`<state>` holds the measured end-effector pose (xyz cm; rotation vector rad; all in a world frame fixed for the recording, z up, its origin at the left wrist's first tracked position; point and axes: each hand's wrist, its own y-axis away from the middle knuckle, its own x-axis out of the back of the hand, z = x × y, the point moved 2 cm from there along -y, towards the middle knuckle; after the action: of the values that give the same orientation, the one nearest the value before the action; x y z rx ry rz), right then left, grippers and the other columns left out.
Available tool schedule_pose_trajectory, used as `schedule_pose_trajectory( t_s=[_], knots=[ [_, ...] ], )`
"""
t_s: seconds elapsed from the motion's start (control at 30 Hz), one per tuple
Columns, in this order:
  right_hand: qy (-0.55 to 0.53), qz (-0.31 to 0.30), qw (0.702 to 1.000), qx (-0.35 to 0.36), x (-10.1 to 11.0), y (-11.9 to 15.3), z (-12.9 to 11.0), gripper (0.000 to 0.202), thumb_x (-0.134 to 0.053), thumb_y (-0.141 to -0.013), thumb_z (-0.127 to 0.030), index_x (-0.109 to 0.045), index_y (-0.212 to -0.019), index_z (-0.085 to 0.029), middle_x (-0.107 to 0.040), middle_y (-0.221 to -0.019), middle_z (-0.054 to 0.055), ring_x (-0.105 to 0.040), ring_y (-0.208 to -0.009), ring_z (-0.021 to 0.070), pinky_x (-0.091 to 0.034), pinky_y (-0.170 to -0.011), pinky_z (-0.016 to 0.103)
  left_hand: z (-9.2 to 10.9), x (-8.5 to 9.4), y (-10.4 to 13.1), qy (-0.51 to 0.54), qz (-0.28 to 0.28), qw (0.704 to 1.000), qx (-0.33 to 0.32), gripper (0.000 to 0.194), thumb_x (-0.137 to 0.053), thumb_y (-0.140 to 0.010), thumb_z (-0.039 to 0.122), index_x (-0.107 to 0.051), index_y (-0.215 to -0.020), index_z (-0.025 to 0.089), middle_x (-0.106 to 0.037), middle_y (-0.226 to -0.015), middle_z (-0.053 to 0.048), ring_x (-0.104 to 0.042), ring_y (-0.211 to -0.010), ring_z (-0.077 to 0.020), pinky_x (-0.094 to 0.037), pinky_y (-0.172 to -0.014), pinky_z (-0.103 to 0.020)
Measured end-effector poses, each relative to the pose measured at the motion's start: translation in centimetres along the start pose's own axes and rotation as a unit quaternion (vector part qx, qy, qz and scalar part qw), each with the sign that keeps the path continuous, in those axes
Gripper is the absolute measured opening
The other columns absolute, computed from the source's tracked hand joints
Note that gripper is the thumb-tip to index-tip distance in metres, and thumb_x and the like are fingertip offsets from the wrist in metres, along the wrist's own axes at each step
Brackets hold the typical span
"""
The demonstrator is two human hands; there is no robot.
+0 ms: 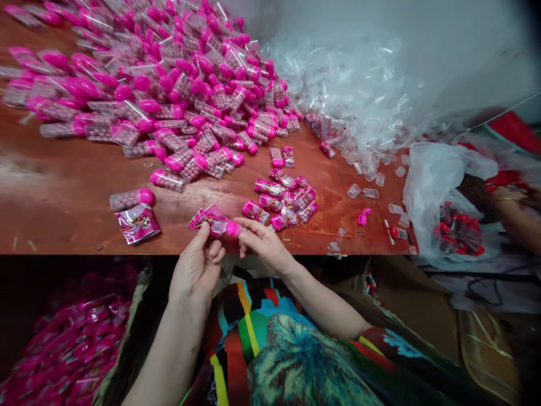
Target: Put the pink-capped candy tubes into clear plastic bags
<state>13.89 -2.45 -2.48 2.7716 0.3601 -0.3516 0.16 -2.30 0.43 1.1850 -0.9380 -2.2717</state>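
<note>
Over the table's front edge, my left hand (200,262) pinches a pink printed wrapper (208,216) between thumb and fingers. My right hand (264,242) grips the pink cap of a small clear candy tube (231,228), and the tube's clear end meets the wrapper. Whether the tube is inside the wrapper I cannot tell. To the left lie a candy-filled tube (132,199) with a pink cap and a flat pink packet (137,223). Just beyond my right hand sits a small group of wrapped tubes (270,188).
A big heap of pink-capped tubes (190,96) covers the wooden table (63,214) at the back left. Clear plastic containers (350,101) pile up behind on the right. A plastic bag (431,175) and another person's arm (513,211) are far right. Pink packets (80,338) fill a box below left.
</note>
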Motion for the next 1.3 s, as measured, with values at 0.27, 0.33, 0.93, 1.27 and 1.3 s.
schedule_pose_trajectory(
  t_s=[0.27, 0.33, 0.93, 1.27, 1.3],
  knots=[
    [0.236, 0.140, 0.949, 0.156, -0.2, 0.6, 0.8, 0.050, -0.068, -0.085, -0.033, -0.054, -0.132, -0.022, -0.068, -0.116, 0.008, -0.066, -0.100, 0.0195, -0.055, -0.092, 0.037, -0.9, 0.1, -0.2, 0.012, -0.003, 1.000, 0.019, 0.022, -0.059, -0.094, 0.014, -0.053, -0.074, 0.015, -0.053, -0.057, 0.007, -0.029, -0.035, -0.0015, -0.024, -0.031, -0.015],
    [0.271, 0.145, 0.935, 0.177, -0.3, 0.8, 0.7, 0.051, -0.066, -0.087, -0.033, -0.051, -0.134, -0.021, -0.067, -0.119, 0.009, -0.067, -0.102, 0.0201, -0.055, -0.094, 0.038, -1.2, 0.1, -0.3, 0.012, -0.003, 1.000, 0.022, 0.021, -0.059, -0.094, 0.014, -0.054, -0.074, 0.015, -0.053, -0.057, 0.007, -0.030, -0.035, -0.0015, -0.024, -0.031, -0.015],
    [0.243, 0.060, 0.958, 0.143, -0.2, 1.2, 1.9, 0.050, -0.066, -0.089, -0.036, -0.048, -0.133, -0.022, -0.067, -0.107, 0.005, -0.067, -0.088, 0.0172, -0.057, -0.081, 0.034, -2.2, 0.4, 0.0, -0.119, -0.065, 0.990, -0.028, 0.043, -0.091, -0.062, 0.036, -0.054, -0.063, 0.014, -0.044, -0.041, 0.007, -0.034, -0.036, -0.0030, -0.023, -0.037, -0.016],
    [0.092, -0.071, 0.992, 0.052, 0.2, 1.7, 0.6, 0.054, -0.052, -0.098, -0.046, -0.030, -0.144, -0.026, -0.062, -0.092, 0.001, -0.057, -0.065, 0.0120, -0.052, -0.062, 0.029, -1.7, 0.7, -0.3, -0.174, -0.106, 0.979, -0.026, 0.047, -0.085, -0.068, 0.048, -0.051, -0.061, 0.016, -0.043, -0.040, 0.006, -0.037, -0.040, -0.0059, -0.029, -0.043, -0.019],
    [0.020, -0.091, 0.996, 0.013, 0.2, 1.6, 0.8, 0.050, -0.046, -0.100, -0.046, -0.029, -0.143, -0.026, -0.057, -0.080, -0.003, -0.047, -0.052, 0.0092, -0.046, -0.052, 0.024, -1.7, 0.6, -0.3, -0.177, -0.116, 0.977, -0.022, 0.047, -0.085, -0.068, 0.049, -0.052, -0.061, 0.016, -0.042, -0.039, 0.007, -0.036, -0.040, -0.0060, -0.029, -0.043, -0.019]
  ],
)
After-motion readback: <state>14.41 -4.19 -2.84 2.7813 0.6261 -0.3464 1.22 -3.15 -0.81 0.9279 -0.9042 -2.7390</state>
